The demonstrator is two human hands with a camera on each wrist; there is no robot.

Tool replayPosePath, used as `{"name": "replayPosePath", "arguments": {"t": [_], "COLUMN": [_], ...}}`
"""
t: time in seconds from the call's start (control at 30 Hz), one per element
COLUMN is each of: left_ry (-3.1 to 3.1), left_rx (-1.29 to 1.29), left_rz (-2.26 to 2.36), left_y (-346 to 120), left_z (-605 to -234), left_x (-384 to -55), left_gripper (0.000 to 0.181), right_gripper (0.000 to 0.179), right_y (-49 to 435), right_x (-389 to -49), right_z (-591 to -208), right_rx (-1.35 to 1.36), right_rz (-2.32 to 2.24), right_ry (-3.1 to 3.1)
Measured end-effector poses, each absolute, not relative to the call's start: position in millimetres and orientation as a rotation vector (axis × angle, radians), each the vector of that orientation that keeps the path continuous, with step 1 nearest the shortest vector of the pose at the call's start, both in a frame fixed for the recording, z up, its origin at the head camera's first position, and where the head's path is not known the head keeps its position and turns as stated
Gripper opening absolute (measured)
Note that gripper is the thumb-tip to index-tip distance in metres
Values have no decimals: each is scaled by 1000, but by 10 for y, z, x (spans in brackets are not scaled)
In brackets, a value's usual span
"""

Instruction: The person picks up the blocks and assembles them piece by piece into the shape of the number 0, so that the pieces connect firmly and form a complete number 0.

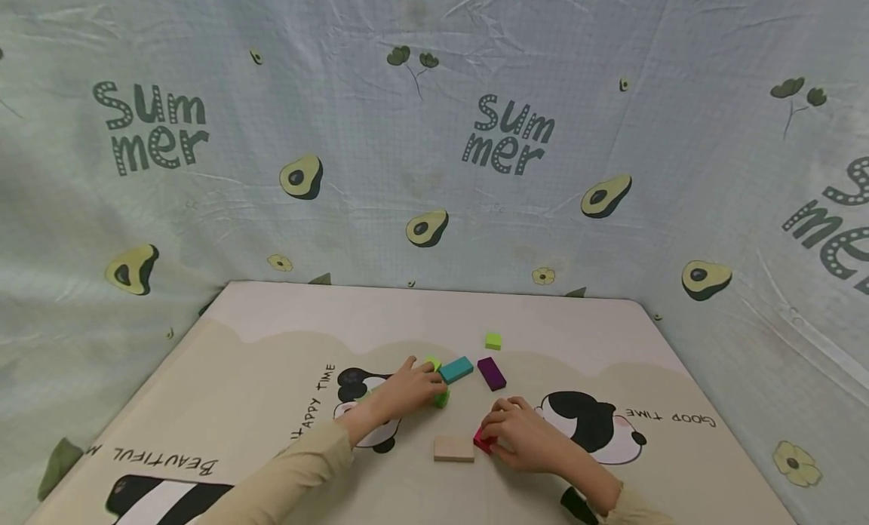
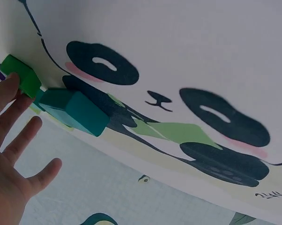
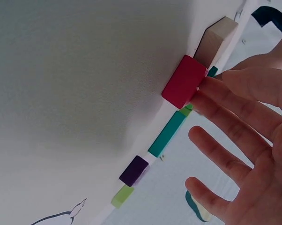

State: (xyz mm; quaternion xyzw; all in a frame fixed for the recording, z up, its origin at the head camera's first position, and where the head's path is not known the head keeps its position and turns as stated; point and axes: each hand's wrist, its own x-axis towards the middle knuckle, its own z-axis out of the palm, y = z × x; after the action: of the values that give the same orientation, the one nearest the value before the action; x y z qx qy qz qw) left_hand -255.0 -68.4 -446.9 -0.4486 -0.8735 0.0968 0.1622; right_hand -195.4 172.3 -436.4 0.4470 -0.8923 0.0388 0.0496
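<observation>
My left hand (image 1: 412,387) pinches a green block (image 2: 23,77), its thumb and nearest fingers at the block and the others spread. A teal block (image 2: 73,112) stands close to those fingertips in the left wrist view. In the head view, a lime block (image 1: 433,363) shows partly behind this hand, beside a longer teal block (image 1: 456,369). My right hand (image 1: 528,437) holds a red block (image 3: 184,82) by its edge with thumb and fingertips. Left of the red block lies a pale wooden block (image 1: 454,449); whether they touch I cannot tell.
A purple block (image 1: 492,373) and another lime block (image 1: 493,342) lie farther back on the panda-printed table (image 1: 407,306). Something dark green (image 1: 578,505) shows beside the right sleeve. A patterned curtain (image 1: 366,133) surrounds the table's back and sides.
</observation>
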Motion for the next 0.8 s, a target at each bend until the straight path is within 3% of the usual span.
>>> {"name": "replayPosePath", "arguments": {"t": [0.8], "left_ry": [-2437], "left_rx": [-1293], "left_rz": [400], "left_y": [-702], "left_z": [-4451], "left_x": [-2398], "left_gripper": [16], "right_gripper": [9], "right_y": [1700], "right_x": [-1955], "right_z": [-4353], "right_rx": [1326], "right_rz": [120], "right_ry": [-2779]}}
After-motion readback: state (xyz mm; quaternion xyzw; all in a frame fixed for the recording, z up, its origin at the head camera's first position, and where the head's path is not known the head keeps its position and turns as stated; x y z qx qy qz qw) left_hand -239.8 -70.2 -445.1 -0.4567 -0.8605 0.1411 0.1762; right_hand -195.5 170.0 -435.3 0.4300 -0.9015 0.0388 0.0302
